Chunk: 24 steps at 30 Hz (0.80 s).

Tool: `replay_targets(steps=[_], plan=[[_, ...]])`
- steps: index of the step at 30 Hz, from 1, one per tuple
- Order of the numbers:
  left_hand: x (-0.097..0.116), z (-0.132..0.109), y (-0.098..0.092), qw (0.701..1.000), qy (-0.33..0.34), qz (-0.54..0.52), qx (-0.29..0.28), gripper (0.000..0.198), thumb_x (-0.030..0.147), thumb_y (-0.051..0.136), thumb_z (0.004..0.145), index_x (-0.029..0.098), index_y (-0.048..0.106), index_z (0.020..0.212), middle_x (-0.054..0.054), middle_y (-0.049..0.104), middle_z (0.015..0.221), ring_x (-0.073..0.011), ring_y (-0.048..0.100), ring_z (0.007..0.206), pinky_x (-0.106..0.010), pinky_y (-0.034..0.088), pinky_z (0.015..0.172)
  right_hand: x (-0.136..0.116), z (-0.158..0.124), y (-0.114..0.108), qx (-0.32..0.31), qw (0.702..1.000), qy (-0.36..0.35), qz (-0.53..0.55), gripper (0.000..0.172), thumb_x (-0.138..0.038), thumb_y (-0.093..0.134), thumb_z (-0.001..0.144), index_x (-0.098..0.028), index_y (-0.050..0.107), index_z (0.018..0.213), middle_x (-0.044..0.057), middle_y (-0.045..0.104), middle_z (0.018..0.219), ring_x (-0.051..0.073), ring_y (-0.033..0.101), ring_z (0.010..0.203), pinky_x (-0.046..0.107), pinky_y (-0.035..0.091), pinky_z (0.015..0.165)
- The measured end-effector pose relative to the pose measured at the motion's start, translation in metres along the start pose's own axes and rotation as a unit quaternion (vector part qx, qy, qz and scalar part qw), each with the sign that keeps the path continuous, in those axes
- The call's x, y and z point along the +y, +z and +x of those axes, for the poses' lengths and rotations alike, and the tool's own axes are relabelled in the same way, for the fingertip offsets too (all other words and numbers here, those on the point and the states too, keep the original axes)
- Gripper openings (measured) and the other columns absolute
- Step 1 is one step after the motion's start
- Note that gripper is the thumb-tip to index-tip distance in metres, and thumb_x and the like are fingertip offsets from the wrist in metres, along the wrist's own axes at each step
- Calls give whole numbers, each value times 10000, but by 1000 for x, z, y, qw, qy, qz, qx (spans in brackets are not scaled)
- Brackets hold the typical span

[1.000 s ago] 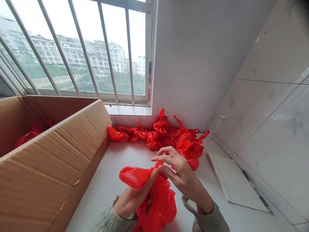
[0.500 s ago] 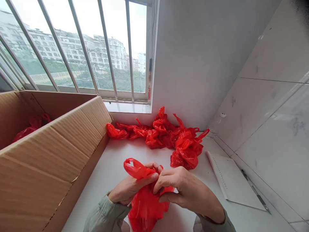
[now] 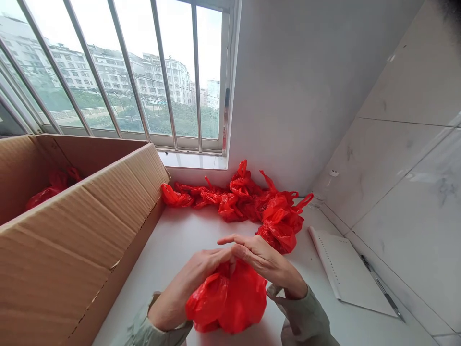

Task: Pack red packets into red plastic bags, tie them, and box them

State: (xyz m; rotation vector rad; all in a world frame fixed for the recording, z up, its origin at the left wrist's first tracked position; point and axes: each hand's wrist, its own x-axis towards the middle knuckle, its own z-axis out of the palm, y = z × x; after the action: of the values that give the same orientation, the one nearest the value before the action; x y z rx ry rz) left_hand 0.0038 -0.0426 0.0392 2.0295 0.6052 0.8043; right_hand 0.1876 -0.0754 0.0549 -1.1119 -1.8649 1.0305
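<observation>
Both my hands meet over a red plastic bag (image 3: pixel 230 300) held just above the white counter (image 3: pixel 180 240). My left hand (image 3: pixel 187 283) grips the bag's top from the left, fingers pinched on the plastic. My right hand (image 3: pixel 262 262) pinches the same spot from the right, with its index finger stretched out to the left. The bag hangs below them as a puffed, rounded bundle. A pile of several more red bags (image 3: pixel 252 202) lies at the back of the counter along the wall.
A large open cardboard box (image 3: pixel 90 216) stands at the left, with red bags (image 3: pixel 50 190) inside. A white notebook (image 3: pixel 347 274) and a pen (image 3: pixel 380 286) lie at the right beside the tiled wall. A barred window (image 3: pixel 126 81) is behind.
The loose bag with its loop sticking up has been drawn down into a rounded bundle under my hands. My right hand has moved from flat over the bag to a pinch.
</observation>
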Motion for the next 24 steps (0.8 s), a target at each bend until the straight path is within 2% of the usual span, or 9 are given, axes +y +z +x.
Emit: replay_targets(steps=[5,8,10,13,15,17,19,21,24], plan=[[-2,5,-4,973,85,212,37,180,146,378,915,209,516,819,-24,558,871,-120,463,628,-199,395,568,17,6,2,-9,996,41,83,214,-271,480,945,-178,662,1008,-39,482,693,87,413,601,199,350,545],[-8,8,3,941,135,298,88,198,94,348,925,201,498,852,-40,551,966,-112,494,668,-199,418,596,26,11,3,-50,984,44,163,175,-133,515,822,-176,641,935,-45,509,710,80,456,604,186,361,541],[-13,9,5,936,147,306,94,198,74,351,921,198,487,848,-36,542,980,-105,494,676,-198,413,598,29,13,4,-30,986,46,157,217,-89,518,769,-176,659,909,-40,563,726,88,505,613,191,382,547],[-15,10,0,962,110,246,43,203,43,378,869,202,502,852,-25,540,972,-106,515,708,-198,430,624,29,16,2,78,995,37,42,223,-57,525,762,-171,712,801,-13,651,744,119,586,686,216,427,621],[-14,10,-6,980,79,185,-4,122,105,474,852,206,538,878,-29,547,1016,-121,546,778,-220,468,714,29,15,0,130,990,32,-39,241,-70,545,798,-186,756,796,11,707,795,144,631,764,237,446,690],[-14,10,-13,990,42,129,-26,67,242,528,887,205,584,876,-49,550,1091,-161,569,911,-267,482,840,29,14,-2,150,985,35,-82,231,-104,579,828,-207,786,836,25,737,856,155,649,799,249,456,723],[-15,9,-20,996,-10,83,-35,289,375,434,968,207,626,833,-65,556,1164,-207,546,1095,-308,457,954,31,11,-4,150,983,44,-96,204,-128,613,829,-216,796,837,26,743,872,155,653,803,249,462,735],[-18,6,-28,994,-60,59,-75,465,448,307,1017,218,667,832,-64,567,1232,-241,433,1297,-341,403,1055,36,9,-7,145,982,63,-106,177,-139,640,814,-216,799,812,21,744,851,154,652,793,245,461,737],[-21,-3,-45,975,-132,81,-159,504,533,314,1012,246,722,941,-40,526,1392,-273,234,1458,-408,274,1166,48,8,-14,149,969,130,-151,138,-176,671,787,-213,804,777,16,739,790,155,640,744,241,443,683]])
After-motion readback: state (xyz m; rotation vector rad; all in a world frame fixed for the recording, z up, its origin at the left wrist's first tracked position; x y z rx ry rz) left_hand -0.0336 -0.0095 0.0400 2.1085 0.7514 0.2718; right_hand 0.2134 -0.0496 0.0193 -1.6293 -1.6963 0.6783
